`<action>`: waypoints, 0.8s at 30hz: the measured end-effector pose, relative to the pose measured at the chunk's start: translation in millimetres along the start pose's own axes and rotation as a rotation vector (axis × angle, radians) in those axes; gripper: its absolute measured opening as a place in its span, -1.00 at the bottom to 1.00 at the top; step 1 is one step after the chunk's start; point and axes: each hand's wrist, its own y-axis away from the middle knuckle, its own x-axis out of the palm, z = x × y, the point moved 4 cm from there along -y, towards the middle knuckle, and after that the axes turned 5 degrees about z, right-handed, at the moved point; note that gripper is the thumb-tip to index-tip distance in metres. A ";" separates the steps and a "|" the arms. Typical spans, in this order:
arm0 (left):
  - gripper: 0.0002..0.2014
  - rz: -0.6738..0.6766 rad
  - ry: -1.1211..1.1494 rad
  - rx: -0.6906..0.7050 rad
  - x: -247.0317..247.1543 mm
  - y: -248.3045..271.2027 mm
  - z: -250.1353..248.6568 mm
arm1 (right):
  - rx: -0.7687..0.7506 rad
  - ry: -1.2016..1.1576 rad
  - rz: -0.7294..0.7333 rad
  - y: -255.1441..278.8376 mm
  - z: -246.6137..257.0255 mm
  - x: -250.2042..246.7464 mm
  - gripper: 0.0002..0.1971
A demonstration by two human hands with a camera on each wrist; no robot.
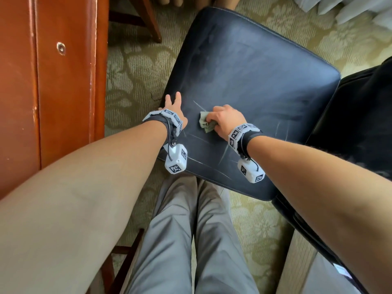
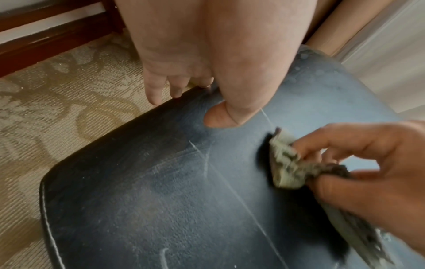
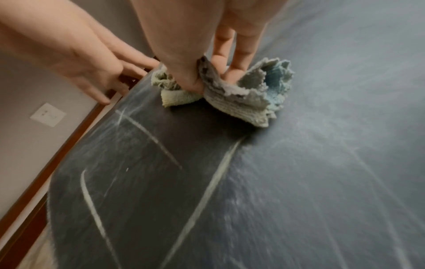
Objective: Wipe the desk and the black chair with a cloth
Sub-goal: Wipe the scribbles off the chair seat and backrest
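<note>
The black chair seat (image 1: 254,77) fills the middle of the head view, dusty and crossed by pale scratch lines. My right hand (image 1: 222,120) grips a crumpled pale green cloth (image 1: 206,125) and presses it on the seat near its front left part. The cloth (image 3: 248,96) is bunched between thumb and fingers in the right wrist view, and it shows as a wad (image 2: 287,163) in the left wrist view. My left hand (image 1: 172,107) rests on the seat's left edge, thumb (image 2: 220,116) on top and fingers (image 2: 156,91) straight over the side.
The reddish wooden desk (image 1: 53,81) stands at the left, close to the chair. Patterned beige carpet (image 1: 135,66) lies between them. The chair's black backrest (image 1: 360,115) is at the right. My legs in grey trousers (image 1: 191,240) stand at the seat's front edge.
</note>
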 end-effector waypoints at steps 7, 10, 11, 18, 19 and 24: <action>-0.11 0.039 -0.044 0.028 -6.5 -2.0 0.2 | 0.212 -0.187 -0.242 -16.4 -17.9 -23.6 -0.54; -0.11 0.044 -0.057 0.030 -8.5 -1.1 -2.0 | 0.157 -0.133 -0.206 -16.2 -5.1 -20.2 -0.52; -0.13 0.046 -0.072 0.034 -9.1 -0.2 -3.4 | 0.101 -0.111 -0.174 -15.6 1.5 -17.1 -0.52; -0.11 0.075 -0.043 0.039 -10.9 -4.3 1.5 | -0.145 0.075 0.058 -22.7 29.1 -6.0 -0.59; -0.12 0.076 -0.037 0.048 -12.0 -4.2 1.9 | -0.151 0.084 0.050 -24.6 27.5 -8.5 -0.59; -0.13 0.081 -0.025 0.093 -19.8 -7.0 4.1 | -0.035 0.012 -0.117 -37.7 13.1 -28.7 -0.58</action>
